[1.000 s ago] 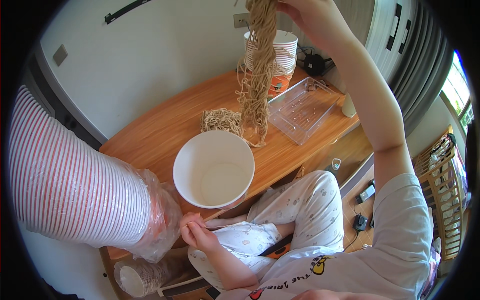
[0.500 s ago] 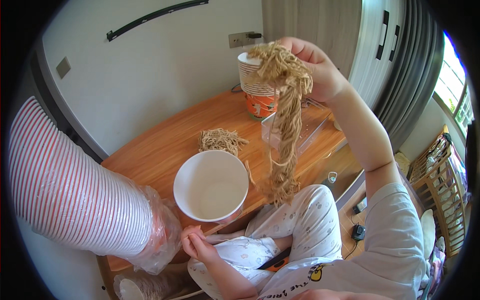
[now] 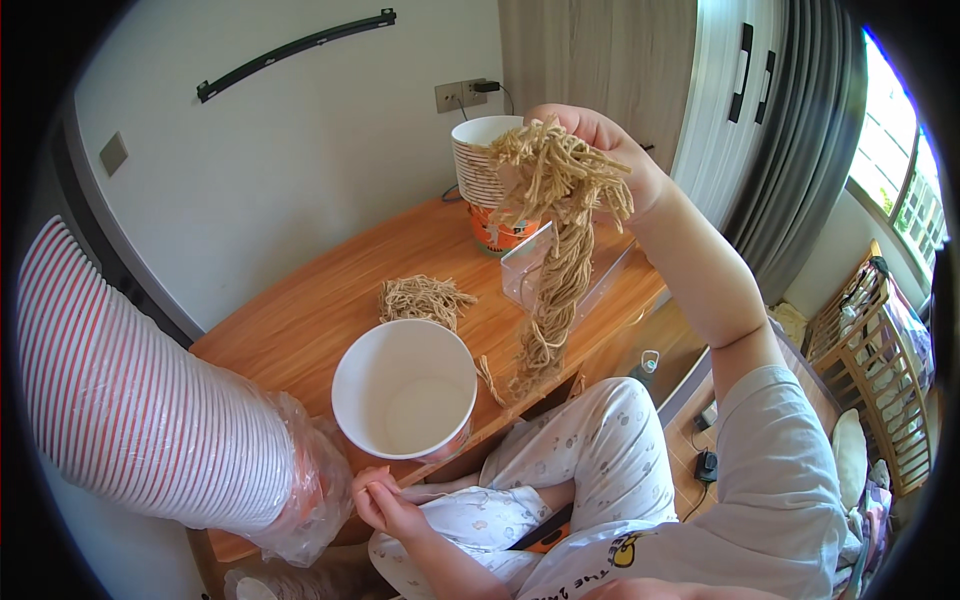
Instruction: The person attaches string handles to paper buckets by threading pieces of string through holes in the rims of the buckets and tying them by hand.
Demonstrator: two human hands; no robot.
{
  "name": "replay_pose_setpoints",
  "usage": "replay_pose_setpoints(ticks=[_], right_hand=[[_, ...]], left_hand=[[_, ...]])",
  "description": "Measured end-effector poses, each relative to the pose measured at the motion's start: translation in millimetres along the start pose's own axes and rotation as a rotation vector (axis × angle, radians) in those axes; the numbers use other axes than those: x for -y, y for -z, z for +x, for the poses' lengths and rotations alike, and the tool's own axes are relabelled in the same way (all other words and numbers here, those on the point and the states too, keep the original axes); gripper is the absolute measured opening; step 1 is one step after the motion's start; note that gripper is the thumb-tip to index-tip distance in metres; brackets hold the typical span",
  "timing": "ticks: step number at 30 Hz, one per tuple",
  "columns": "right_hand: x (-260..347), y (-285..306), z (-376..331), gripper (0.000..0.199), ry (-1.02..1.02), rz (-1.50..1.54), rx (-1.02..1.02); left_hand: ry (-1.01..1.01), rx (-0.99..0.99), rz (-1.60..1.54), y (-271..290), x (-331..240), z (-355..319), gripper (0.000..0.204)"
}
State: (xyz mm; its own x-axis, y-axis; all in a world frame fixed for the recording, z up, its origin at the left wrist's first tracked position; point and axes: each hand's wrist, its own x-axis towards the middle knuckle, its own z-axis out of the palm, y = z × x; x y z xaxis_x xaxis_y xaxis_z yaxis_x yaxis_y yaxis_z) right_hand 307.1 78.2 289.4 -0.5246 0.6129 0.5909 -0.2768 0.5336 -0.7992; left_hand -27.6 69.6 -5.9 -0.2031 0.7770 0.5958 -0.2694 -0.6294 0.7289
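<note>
My right hand (image 3: 622, 160) is raised over the table and closed round the top of a long bundle of tan, yarn-like strands (image 3: 562, 270). The bundle hangs down in a twisted rope, its loose ends flopping over at the top. Below it to the left, a white paper bucket (image 3: 405, 390) stands with its mouth up at the table's near edge and looks bare inside. A loose heap of similar strands (image 3: 425, 302) lies just behind the bucket. My left hand (image 3: 388, 503) rests below the bucket with fingers curled together; whatever they may hold is hidden.
A tall stack of nested paper buckets (image 3: 160, 400) in clear plastic leans in from the left. Farther back on the wooden table (image 3: 300, 290) stand another bucket stack (image 3: 480, 180) and a clear plastic tray (image 3: 520, 270). A few stray strands (image 3: 490, 380) lie by the bucket.
The strand bundle in my right hand has shifted slightly down and left in the picture, and hangs more tightly twisted. The whole view has shifted a little. My left hand stays curled.
</note>
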Motion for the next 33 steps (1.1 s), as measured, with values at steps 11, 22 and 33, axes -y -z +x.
replay_pose_setpoints(ticks=[11,22,33], right_hand=[[-2,0,5,0.020,-0.007,0.026,0.036],[-4,29,21,0.044,-0.024,-0.129,-0.088],[-46,60,44,0.018,0.009,-0.341,-0.396]], left_hand=[[0.008,0.004,-0.009,-4,-6,2,0.020],[0.011,-0.015,-0.015,3,0,2,0.020],[0.033,-0.089,0.001,-2,-5,4,0.021]])
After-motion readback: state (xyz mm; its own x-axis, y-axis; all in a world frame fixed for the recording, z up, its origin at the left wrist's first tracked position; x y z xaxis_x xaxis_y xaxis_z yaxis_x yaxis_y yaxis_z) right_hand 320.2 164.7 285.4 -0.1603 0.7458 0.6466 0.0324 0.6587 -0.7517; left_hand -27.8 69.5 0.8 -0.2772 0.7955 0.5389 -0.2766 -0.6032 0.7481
